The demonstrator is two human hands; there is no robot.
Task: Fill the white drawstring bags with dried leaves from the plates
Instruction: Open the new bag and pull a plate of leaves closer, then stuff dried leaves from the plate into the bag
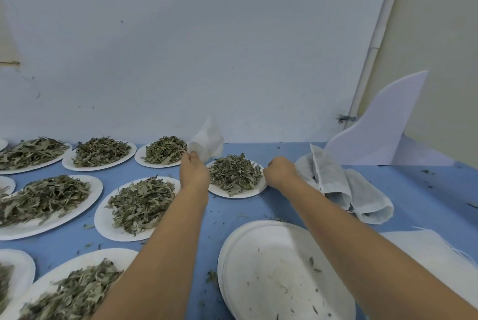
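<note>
White, thin and crumpled, one drawstring bag (208,140) is pinched aloft by the left hand (194,172) behind one of at least eight leaf-heaped plates (238,194), right hand (279,172) curled at its rim, grip unclear, one empty plate stack (271,255) nearer.

The round white plates (254,190) look like matt pressed paper, faintly rough. The dried green leaves (234,173) are dull, crinkled and papery. The thin white drawstring bag (209,141) is soft, matt, fibrous cloth. The blue desk (258,207) surface looks smooth and matt.
</note>
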